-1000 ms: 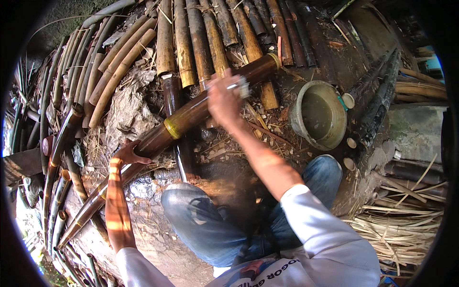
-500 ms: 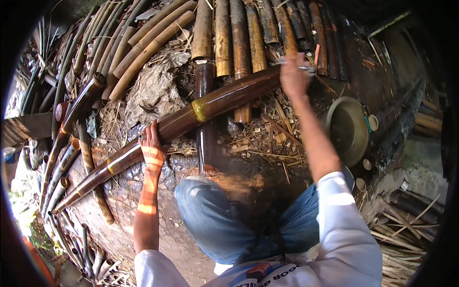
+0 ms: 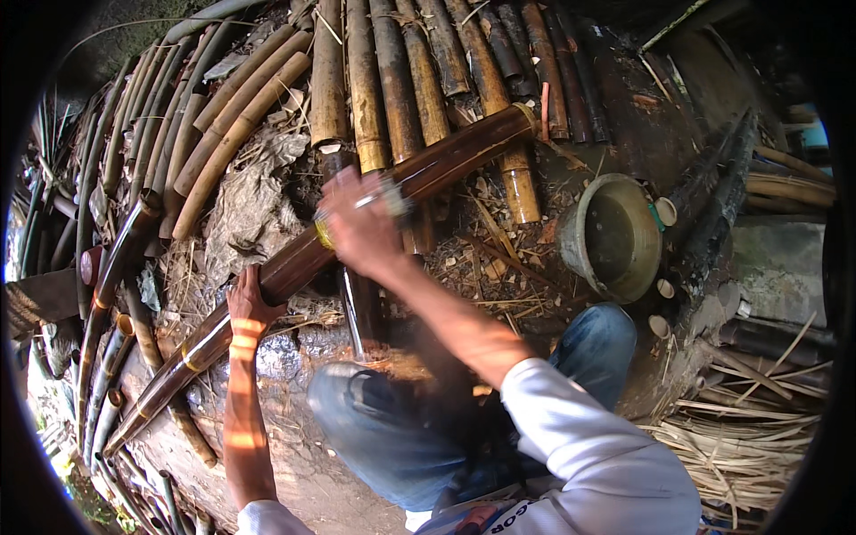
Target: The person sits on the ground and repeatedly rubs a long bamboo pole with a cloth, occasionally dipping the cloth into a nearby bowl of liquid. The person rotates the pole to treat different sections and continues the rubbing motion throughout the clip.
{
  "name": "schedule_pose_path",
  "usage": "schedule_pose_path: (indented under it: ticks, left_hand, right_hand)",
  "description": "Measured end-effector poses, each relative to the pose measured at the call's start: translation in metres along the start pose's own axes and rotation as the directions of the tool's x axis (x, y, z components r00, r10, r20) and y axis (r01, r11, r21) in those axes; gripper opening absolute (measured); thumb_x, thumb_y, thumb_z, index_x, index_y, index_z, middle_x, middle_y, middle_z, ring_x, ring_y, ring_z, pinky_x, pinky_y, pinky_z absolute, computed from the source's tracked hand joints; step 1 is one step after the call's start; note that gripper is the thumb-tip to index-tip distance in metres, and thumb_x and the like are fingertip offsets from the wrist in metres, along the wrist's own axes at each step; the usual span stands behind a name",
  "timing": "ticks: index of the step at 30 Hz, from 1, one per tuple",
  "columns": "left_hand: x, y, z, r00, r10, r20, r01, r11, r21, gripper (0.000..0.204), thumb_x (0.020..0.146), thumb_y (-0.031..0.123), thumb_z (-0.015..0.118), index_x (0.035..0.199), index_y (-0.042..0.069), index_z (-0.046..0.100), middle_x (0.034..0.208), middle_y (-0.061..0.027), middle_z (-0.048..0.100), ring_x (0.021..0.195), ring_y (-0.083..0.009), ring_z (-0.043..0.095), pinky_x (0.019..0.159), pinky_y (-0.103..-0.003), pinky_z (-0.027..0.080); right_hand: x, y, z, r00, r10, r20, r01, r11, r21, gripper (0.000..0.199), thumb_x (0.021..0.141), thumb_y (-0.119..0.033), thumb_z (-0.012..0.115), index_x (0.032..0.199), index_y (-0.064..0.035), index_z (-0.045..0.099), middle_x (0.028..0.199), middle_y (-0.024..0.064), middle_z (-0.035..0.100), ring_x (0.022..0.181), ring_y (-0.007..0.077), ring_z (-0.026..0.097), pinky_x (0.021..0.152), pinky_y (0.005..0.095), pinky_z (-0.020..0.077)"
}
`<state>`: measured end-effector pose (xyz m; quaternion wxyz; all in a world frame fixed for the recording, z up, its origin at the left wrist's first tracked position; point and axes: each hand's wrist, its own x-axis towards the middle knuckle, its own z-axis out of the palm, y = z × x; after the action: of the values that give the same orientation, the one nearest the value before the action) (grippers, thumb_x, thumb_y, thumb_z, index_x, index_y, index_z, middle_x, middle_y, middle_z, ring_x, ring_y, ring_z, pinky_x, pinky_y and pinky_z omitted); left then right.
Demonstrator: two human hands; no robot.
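A long dark-brown, wet and shiny bamboo pole (image 3: 300, 261) slants from the lower left to the upper right, with a yellowish band at a joint. Wrapped over its lower half is my left hand (image 3: 253, 301), closed on it. Farther up, my right hand (image 3: 361, 223) lies across the pole, smeared by motion, its fingers closed around a small pale, silvery thing (image 3: 392, 196) that is too blurred to name. The pole crosses over another dark, wet bamboo piece (image 3: 358, 312) that points toward my knees.
Several brown and yellow bamboo poles (image 3: 367, 98) lie in a row ahead. More curved lengths (image 3: 236, 134) are stacked at the far left. A round basin (image 3: 571, 239) with liquid stands at right. Split strips (image 3: 740, 446) heap at lower right; chips litter the ground.
My right hand has moved from the pole's upper end down and left to about its middle. The left hand keeps its hold. The view has shifted to the right.
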<state>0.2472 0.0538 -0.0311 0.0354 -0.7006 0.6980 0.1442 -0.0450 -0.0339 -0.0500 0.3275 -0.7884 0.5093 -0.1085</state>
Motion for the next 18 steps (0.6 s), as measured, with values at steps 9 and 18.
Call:
schedule_pose_path:
  ticks: [9,18]
  left_hand:
    - [0.004,0.002,-0.005,0.990,0.104,-0.096,-0.108,0.994,-0.030,0.089,0.049,0.032,0.094,0.125,0.010,0.052,0.112,-0.0153,0.066,0.105,-0.0382,0.065,0.087,-0.052,0.048]
    - [-0.012,0.001,0.011,0.996,0.019,-0.088,-0.022,0.999,-0.041,0.100,0.053,0.029,0.096,0.139,0.008,0.049,0.132,-0.0154,0.061,0.120,-0.0347,0.061,0.103,-0.049,0.046]
  right_hand:
    - [0.013,0.315,-0.191,0.510,0.537,-0.672,-0.331,0.843,0.423,0.047,0.108,-0.022,0.040,0.153,-0.0113,0.044,0.155,0.0184,0.048,0.145,0.0314,0.044,0.118,0.0427,0.0334]
    - [-0.086,0.444,-0.213,0.577,0.391,-0.717,-0.585,0.810,-0.029,0.039,0.086,-0.022,0.066,0.124,-0.0134,0.069,0.123,0.0141,0.070,0.113,0.0306,0.068,0.098,0.0432,0.0528]
